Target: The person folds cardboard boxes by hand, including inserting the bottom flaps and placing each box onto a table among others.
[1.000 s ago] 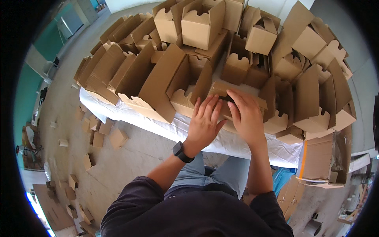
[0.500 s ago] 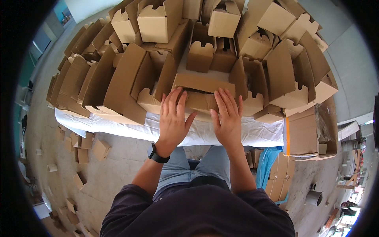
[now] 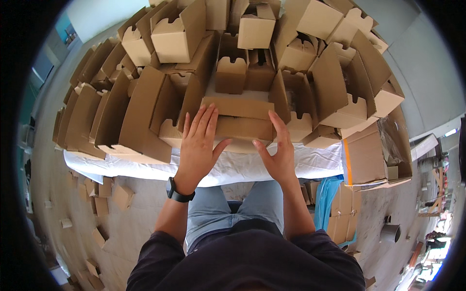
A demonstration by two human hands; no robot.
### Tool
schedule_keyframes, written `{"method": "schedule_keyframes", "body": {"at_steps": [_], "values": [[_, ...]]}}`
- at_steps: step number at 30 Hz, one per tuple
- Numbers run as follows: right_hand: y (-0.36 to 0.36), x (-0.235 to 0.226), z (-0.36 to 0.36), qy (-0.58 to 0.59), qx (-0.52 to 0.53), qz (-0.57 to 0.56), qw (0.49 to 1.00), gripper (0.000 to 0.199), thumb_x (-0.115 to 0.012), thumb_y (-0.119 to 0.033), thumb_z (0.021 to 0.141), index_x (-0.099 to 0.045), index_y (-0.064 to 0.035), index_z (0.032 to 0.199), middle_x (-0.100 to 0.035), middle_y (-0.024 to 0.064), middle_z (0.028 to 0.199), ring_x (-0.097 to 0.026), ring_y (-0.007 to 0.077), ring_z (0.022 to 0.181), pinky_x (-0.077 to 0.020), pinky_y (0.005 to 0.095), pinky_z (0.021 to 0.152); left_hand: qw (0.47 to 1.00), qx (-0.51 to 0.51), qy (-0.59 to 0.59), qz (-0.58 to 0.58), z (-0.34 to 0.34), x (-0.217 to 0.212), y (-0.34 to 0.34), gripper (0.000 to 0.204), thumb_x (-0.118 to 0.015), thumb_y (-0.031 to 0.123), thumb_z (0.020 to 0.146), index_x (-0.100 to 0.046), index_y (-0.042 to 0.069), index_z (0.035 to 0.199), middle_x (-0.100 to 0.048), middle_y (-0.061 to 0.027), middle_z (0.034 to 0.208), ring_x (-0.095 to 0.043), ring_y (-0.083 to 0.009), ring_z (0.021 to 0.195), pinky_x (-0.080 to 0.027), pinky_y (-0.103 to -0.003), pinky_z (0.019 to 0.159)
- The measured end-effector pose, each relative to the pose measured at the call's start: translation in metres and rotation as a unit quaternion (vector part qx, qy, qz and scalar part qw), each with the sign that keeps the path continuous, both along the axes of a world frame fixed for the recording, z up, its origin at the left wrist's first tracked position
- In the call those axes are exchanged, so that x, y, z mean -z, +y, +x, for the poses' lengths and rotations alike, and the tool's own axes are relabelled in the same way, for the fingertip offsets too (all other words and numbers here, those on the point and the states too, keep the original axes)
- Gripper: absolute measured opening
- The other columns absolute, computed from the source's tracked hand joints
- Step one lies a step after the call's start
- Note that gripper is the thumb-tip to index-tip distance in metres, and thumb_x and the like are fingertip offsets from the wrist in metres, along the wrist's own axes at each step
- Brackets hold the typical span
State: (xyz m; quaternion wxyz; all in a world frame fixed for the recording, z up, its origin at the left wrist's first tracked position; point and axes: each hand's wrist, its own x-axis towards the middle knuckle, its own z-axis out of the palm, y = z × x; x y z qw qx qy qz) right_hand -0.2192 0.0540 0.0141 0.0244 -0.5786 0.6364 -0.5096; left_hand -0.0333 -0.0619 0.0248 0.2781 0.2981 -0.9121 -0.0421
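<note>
Head view shows a flat brown cardboard box (image 3: 239, 120), partly folded. It lies between the left hand (image 3: 198, 145) and right hand (image 3: 277, 155), both pressing it with fingers spread, gripping nothing.

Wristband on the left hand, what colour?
Black; the wristband shows clearly in the head view.

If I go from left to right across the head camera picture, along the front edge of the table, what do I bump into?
Leaning brown cardboard boxes → left hand → flat cardboard piece → right hand → open carton with clear plastic inside.
</note>
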Motion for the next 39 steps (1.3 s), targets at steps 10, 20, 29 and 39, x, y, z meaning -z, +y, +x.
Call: {"method": "schedule_keyframes", "body": {"at_steps": [10,20,29,39], "values": [[0.002,0.004,-0.012,0.089,0.034,-0.001,0.995,0.064,-0.075,-0.014,0.081,-0.046,0.0019,0.135,-0.055,0.0189,0.133,-0.051,0.0385,0.124,-0.0384,0.0473,0.107,1.0,-0.005,-0.005,-0.022,-0.001,-0.002,0.001,0.065,-0.066,0.034,0.089,-0.044,-0.001,0.14,-0.045,-0.0152,0.146,-0.04,-0.0319,0.138,-0.028,-0.05,0.114],[0.003,-0.033,0.01,0.354,0.073,0.171,0.917,0.069,-0.077,-0.025,0.076,-0.049,0.0061,0.13,-0.057,0.0216,0.129,-0.049,0.0378,0.128,-0.0387,0.0465,0.108,0.999,0.022,-0.04,-0.009,-0.003,-0.012,-0.002,0.067,-0.069,0.032,0.087,-0.045,-0.005,0.137,-0.045,-0.0228,0.144,-0.041,-0.0361,0.136,-0.033,-0.047,0.113],[-0.011,-0.037,-0.016,0.22,0.05,0.056,0.973,0.056,-0.064,-0.033,0.092,-0.049,-0.001,0.136,-0.044,0.0263,0.141,-0.044,0.0421,0.13,-0.0391,0.0467,0.105,0.973,-0.027,0.202,0.107,0.012,0.014,0.03,0.073,-0.068,0.01,0.088,-0.029,0.002,0.149,-0.021,-0.0222,0.157,-0.024,-0.04,0.145,-0.029,-0.048,0.114],[-0.042,-0.041,-0.022,0.158,0.057,0.012,0.986,0.053,-0.063,-0.024,0.093,-0.047,-0.0038,0.139,-0.045,0.0243,0.142,-0.045,0.0423,0.13,-0.0426,0.0477,0.102,0.946,-0.041,0.273,0.168,-0.008,0.022,0.069,0.076,-0.069,0.007,0.085,-0.028,0.002,0.148,-0.013,-0.0287,0.157,-0.017,-0.0495,0.144,-0.025,-0.054,0.113]]}}
